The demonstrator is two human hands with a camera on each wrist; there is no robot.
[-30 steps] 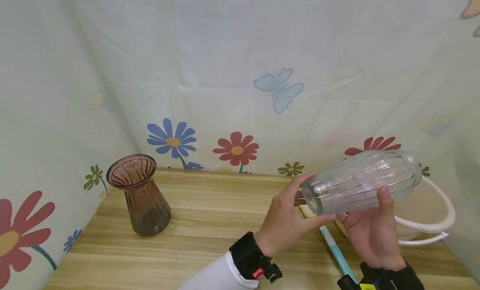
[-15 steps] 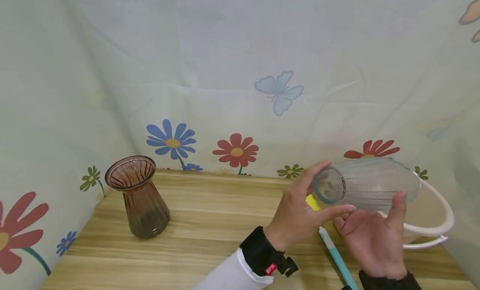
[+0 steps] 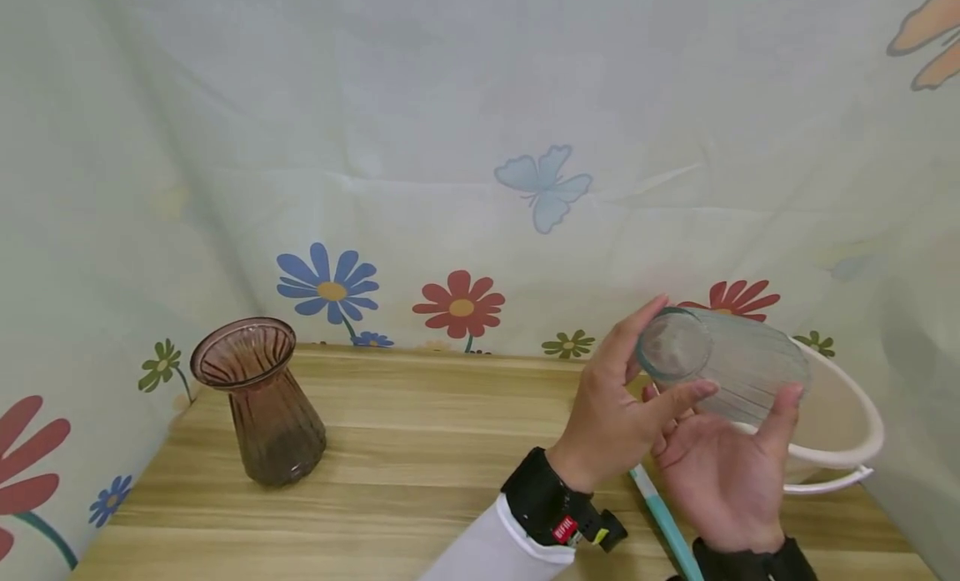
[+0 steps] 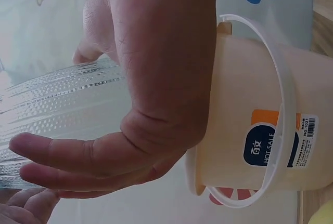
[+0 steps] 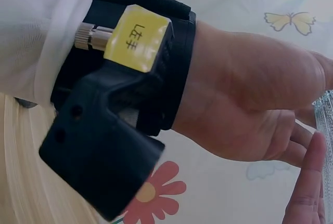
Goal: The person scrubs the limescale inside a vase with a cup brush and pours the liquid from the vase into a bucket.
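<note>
My left hand point(image 3: 611, 398) and right hand point(image 3: 723, 473) hold a clear ribbed glass vase point(image 3: 753, 360), raised and tilted near the bucket. Its round end faces the head camera. The left thumb and fingers grip around that end. On the right hand the palm faces the camera, the thumb lies against the vase's side, and the fingers are partly hidden behind the glass. The left wrist view shows the right hand point(image 4: 161, 63) around the textured glass point(image 4: 57, 104). In the right wrist view, the left hand point(image 5: 250, 89) touches the vase at the image edge.
A brown glass vase point(image 3: 273, 414) stands upright at the table's left. Beneath my hands lies a white-and-teal handle point(image 3: 666, 523). A cream bucket point(image 3: 862, 431) with a white bail handle point(image 3: 828, 483) stands at the right. A flowered curtain point(image 3: 420, 189) hangs behind the table.
The vase has turned so its near round end faces the head camera more squarely. My left hand has shifted right and turned with it; my right hand stays at the vase, and the view has shifted slightly.
</note>
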